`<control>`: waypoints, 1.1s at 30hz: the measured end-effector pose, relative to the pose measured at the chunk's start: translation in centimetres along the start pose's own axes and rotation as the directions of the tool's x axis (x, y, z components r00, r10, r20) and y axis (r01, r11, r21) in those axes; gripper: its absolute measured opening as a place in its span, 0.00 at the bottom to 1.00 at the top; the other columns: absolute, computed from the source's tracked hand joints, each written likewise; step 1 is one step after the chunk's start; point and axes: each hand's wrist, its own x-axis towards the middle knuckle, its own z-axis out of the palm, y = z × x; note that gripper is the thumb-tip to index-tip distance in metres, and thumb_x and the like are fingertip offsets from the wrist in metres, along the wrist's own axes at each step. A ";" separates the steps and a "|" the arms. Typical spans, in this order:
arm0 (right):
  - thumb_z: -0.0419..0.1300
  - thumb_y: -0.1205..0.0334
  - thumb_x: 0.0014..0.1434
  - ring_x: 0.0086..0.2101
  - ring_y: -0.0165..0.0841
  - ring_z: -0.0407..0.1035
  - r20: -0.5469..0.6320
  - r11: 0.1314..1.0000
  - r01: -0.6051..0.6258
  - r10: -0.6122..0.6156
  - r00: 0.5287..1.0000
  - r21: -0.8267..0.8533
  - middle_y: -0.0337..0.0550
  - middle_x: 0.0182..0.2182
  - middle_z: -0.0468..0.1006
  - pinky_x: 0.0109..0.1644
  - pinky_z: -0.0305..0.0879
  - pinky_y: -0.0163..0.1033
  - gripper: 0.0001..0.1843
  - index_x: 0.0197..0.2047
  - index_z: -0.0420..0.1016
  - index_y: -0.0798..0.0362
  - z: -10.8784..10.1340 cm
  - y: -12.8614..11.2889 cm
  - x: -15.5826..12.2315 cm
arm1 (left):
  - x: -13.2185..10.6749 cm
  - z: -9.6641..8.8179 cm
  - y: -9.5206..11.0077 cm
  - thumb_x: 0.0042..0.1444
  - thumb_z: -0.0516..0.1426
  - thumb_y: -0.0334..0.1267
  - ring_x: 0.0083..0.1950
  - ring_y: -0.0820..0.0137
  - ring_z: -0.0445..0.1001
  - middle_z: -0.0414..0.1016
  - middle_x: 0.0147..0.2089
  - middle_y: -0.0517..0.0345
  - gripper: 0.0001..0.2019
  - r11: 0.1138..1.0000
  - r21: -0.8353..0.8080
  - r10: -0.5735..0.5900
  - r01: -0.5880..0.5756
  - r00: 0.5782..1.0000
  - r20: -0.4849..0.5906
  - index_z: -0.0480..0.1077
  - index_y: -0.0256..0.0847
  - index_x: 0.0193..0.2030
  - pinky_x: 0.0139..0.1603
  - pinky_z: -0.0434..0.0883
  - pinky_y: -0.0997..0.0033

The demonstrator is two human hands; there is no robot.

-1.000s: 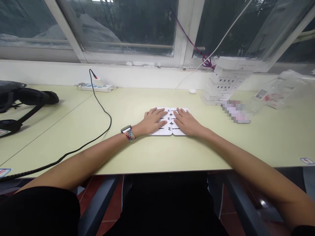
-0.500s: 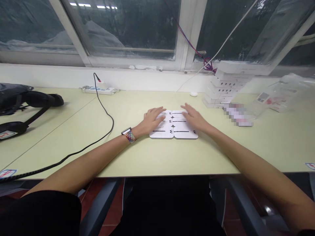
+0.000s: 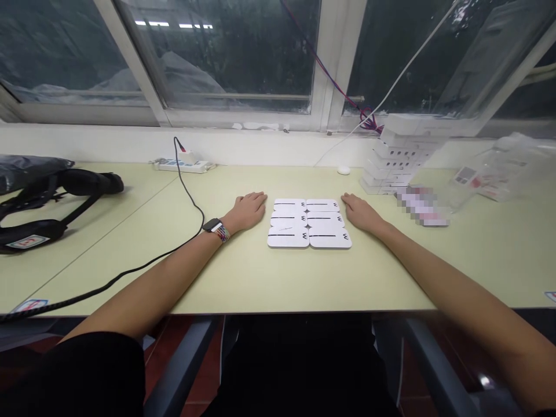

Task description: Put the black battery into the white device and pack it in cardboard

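Across the pale table, 6 white cards lie in 2 columns of 3, long axes running left to right, between the left hand and the slightly nearer right hand, both with fingers extended, gripping nothing.

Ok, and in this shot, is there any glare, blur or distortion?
Head view: bright strip reflections on the window; head view: a pixelated item beside the box stack, which looks stretched; head view: the white cards look fairly crisp, W marks readable.
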 end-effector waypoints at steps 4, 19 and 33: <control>0.46 0.63 0.75 0.77 0.50 0.55 0.012 0.999 0.020 -0.020 1.000 -0.046 0.58 0.78 0.60 0.81 0.54 0.59 0.32 0.78 0.65 0.62 0.0 0.1 0.1 | -0.1 -0.2 0.1 0.75 0.39 0.45 0.82 0.50 0.58 0.60 0.82 0.41 0.31 1.000 0.008 0.010 -0.010 1.000 0.003 0.61 0.40 0.78 0.78 0.57 0.38; 0.44 0.63 0.76 0.77 0.50 0.55 0.034 0.994 0.033 -0.030 0.999 -0.100 0.61 0.78 0.60 0.81 0.54 0.57 0.32 0.78 0.63 0.65 -0.3 -0.2 0.0 | -0.3 -0.2 0.1 0.75 0.37 0.46 0.82 0.49 0.58 0.59 0.82 0.40 0.32 1.000 0.002 0.019 -0.019 1.000 0.013 0.60 0.39 0.79 0.79 0.57 0.39; 0.45 0.64 0.75 0.76 0.50 0.59 0.078 0.992 0.047 -0.037 0.996 -0.119 0.58 0.77 0.63 0.79 0.58 0.58 0.31 0.76 0.67 0.62 -1.6 -0.5 -0.3 | -0.5 -1.2 -0.2 0.75 0.40 0.50 0.80 0.46 0.61 0.62 0.81 0.41 0.31 0.998 0.001 0.069 -0.069 0.997 0.035 0.63 0.41 0.78 0.78 0.58 0.37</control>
